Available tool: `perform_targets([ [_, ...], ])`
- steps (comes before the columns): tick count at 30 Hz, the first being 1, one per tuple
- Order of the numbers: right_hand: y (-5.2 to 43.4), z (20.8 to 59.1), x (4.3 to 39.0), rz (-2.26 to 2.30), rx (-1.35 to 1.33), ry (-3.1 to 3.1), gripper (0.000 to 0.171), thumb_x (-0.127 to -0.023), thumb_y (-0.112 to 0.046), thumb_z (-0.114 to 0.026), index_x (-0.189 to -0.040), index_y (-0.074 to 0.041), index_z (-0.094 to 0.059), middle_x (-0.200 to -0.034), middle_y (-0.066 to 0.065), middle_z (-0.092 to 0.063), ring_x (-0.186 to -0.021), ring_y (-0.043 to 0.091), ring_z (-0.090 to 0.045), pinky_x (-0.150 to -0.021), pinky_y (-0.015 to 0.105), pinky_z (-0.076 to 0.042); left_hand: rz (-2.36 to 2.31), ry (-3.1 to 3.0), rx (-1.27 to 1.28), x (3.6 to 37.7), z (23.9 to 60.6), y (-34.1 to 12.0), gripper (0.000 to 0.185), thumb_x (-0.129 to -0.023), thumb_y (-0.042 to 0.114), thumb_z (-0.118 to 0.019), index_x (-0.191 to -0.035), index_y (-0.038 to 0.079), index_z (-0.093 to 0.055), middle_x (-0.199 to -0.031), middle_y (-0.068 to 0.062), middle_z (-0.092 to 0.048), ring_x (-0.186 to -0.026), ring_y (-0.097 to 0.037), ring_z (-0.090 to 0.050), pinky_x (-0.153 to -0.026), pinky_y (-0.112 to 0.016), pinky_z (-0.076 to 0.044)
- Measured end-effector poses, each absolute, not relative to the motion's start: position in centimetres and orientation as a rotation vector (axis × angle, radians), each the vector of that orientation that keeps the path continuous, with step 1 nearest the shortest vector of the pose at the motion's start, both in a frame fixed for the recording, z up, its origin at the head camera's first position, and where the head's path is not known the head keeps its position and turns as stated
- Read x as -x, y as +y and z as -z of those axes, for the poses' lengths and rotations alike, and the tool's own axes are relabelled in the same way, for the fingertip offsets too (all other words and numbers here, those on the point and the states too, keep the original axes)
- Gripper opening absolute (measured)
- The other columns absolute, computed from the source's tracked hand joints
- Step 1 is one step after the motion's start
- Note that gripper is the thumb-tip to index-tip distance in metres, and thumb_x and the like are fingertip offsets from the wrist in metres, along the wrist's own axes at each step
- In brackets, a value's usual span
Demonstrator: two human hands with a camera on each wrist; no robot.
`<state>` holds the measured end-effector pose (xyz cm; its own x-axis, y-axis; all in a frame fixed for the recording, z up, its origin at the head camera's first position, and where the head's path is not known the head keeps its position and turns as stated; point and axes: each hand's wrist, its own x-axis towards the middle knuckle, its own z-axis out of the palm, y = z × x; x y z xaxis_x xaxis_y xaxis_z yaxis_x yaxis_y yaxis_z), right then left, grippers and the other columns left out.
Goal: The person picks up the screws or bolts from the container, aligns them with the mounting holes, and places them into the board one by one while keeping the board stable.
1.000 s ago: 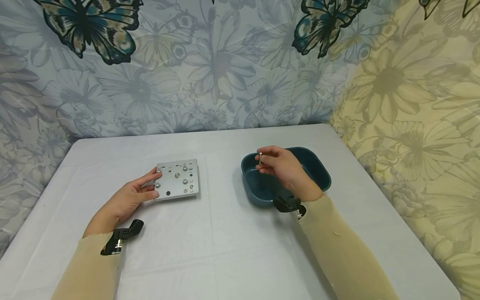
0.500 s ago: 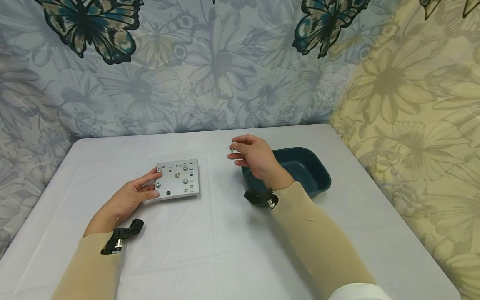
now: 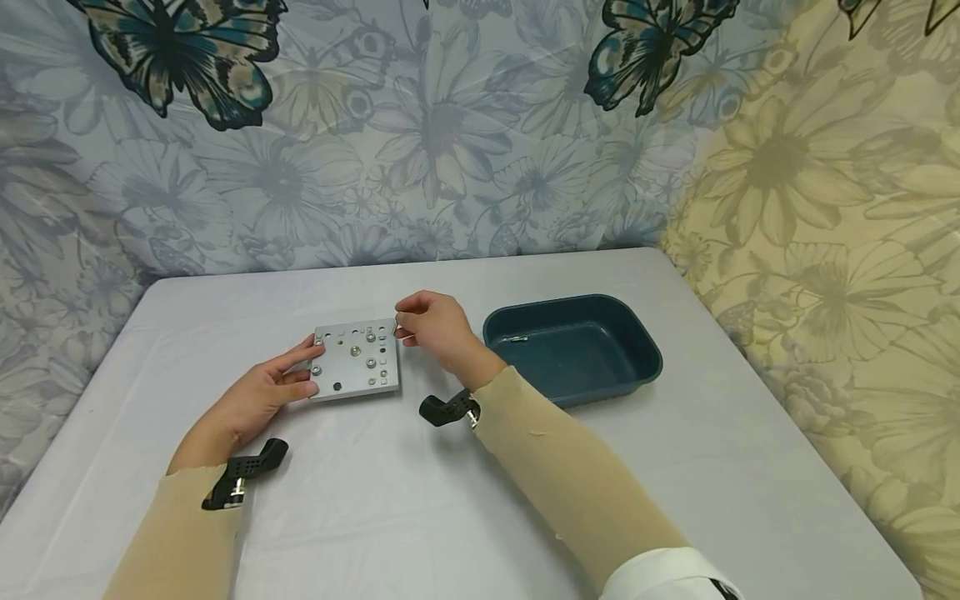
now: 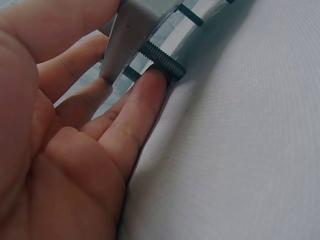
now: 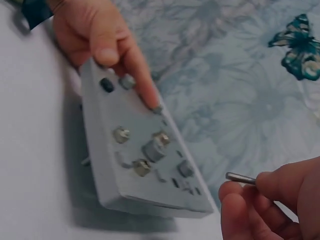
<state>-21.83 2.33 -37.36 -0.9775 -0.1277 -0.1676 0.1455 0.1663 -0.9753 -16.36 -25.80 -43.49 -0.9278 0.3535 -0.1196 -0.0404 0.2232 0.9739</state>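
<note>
- The right hand has moved from the blue tray to the metal plate, fingers pinching a small bolt.
- The left hand grips the plate's left edge.

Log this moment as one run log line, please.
left hand holds metal plate | right hand pinches bolt by plate | blue tray right

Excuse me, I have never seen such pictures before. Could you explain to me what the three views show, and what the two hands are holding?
A person works at a table with bare hands. One camera sits on the head, one on each wrist. The left hand holds a grey metal plate with holes and bolts; its wrist view shows threaded bolt ends under the plate. The right hand pinches a small metal pin beside the plate's far right corner. A dark blue tray stands to the right.
</note>
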Motion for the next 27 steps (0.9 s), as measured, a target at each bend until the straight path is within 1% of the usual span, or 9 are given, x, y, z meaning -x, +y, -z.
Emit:
perform_targets([
  [5, 1.4, 38.2, 21.8, 1.805, 0.051, 2.302, 0.016, -0.095, -0.003, -0.066, -0.11, 0.001, -0.07, -0.091, 0.005, -0.068, -0.077, 0.016, -0.067, -0.069, 0.031, -0.057, -1.761, 2.175, -0.289, 16.3, 43.5, -25.7, 0.072, -0.093, 0.015, -0.073, -0.154, 0.002, -0.036, -0.166, 0.0, -0.005, -0.121, -0.01, -0.047, -0.09, -0.018, -0.047],
  [9, 1.3, 38.7, 21.8, 1.744, 0.082, 2.347, 0.011, -0.096, -0.005, -0.067, -0.105, -0.002, -0.071, -0.089, 0.003, -0.069, -0.077, 0.015, -0.066, -0.069, 0.03, -0.056, -1.758, 2.178, -0.29, 16.4, 43.5, -25.8, 0.072, -0.093, 0.015, -0.073, -0.154, 0.003, -0.036, -0.166, 0.001, -0.006, -0.121, -0.01, -0.046, -0.09, -0.018, -0.047],
  [13, 1.2, 39.1, 21.8, 1.705, 0.092, 2.378, 0.008, -0.096, -0.006, -0.067, -0.103, -0.005, -0.071, -0.088, 0.002, -0.069, -0.078, 0.013, -0.066, -0.068, 0.027, -0.055, -1.774, 2.163, -0.306, 16.5, 43.6, -25.7, 0.072, -0.093, 0.014, -0.072, -0.154, 0.001, -0.035, -0.166, -0.001, -0.005, -0.119, -0.008, -0.049, -0.09, -0.018, -0.047],
  [18, 1.3, 39.2, 21.5, 1.672, 0.145, 2.403, 0.009, -0.096, -0.007, -0.066, -0.103, -0.007, -0.073, -0.086, 0.001, -0.069, -0.078, 0.014, -0.065, -0.068, 0.028, -0.055, -1.779, 2.154, -0.308, 16.5, 43.7, -25.8, 0.072, -0.093, 0.013, -0.072, -0.154, 0.001, -0.035, -0.166, -0.001, -0.005, -0.119, -0.007, -0.049, -0.09, -0.018, -0.048],
  [22, 1.3, 39.3, 21.3, 1.625, 0.213, 2.434, 0.011, -0.096, -0.008, -0.066, -0.104, -0.008, -0.073, -0.085, 0.001, -0.069, -0.077, 0.016, -0.064, -0.067, 0.027, -0.055, -1.769, 2.165, -0.302, 16.4, 43.6, -25.8, 0.072, -0.093, 0.014, -0.072, -0.154, 0.001, -0.036, -0.166, 0.0, -0.006, -0.121, -0.009, -0.047, -0.09, -0.018, -0.047],
  [27, 1.3, 39.4, 21.3, 1.556, 0.274, 2.5, 0.011, -0.096, -0.009, -0.066, -0.103, -0.011, -0.074, -0.085, -0.003, -0.069, -0.075, 0.013, -0.062, -0.064, 0.025, -0.053, -1.766, 2.169, -0.296, 16.4, 43.5, -25.9, 0.072, -0.093, 0.015, -0.073, -0.154, 0.002, -0.036, -0.166, 0.0, -0.006, -0.121, -0.01, -0.047, -0.091, -0.018, -0.047],
])
